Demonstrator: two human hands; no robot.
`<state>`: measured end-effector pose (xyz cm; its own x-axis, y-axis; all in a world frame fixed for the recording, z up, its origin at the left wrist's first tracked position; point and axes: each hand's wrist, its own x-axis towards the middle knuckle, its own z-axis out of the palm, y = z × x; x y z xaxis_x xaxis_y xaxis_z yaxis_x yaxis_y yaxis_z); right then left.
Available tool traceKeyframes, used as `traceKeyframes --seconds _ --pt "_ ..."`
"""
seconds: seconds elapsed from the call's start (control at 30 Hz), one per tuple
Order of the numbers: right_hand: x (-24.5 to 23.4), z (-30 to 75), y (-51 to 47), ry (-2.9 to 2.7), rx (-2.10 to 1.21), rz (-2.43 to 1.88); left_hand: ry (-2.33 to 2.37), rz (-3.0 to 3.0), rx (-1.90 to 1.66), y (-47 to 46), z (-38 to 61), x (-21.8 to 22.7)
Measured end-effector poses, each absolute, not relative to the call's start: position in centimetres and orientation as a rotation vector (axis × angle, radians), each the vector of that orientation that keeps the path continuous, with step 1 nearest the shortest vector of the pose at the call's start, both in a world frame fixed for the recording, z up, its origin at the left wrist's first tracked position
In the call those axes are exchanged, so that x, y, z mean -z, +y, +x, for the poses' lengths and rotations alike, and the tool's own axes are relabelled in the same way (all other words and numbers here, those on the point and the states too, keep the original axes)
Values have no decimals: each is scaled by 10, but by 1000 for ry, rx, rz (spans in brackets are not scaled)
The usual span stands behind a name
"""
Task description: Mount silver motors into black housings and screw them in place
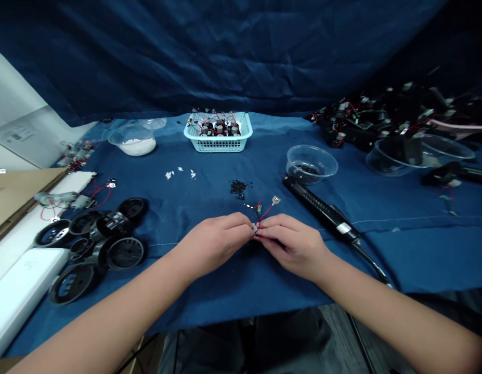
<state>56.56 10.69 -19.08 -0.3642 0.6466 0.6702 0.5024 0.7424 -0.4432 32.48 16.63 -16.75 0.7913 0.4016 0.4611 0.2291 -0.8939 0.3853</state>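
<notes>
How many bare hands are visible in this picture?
2: the left hand and the right hand, both at a small part with red wires. No other hand is visible.

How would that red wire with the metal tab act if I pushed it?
The red wire would probably bend easily, since it looks thin. It might spring back, because it sticks out instead of hanging down. The metal tab could wobble, sitting at the wire's end.
</notes>
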Motion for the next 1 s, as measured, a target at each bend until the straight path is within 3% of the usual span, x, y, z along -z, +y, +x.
traceKeyframes --seconds 0.8,1.0 --pt "192 561 107 -2020 -286 -953 625 2598 -819 165 328 183" --pt "193 559 110 -1972 -386 -1027 625 2195 -895 175 335 185"
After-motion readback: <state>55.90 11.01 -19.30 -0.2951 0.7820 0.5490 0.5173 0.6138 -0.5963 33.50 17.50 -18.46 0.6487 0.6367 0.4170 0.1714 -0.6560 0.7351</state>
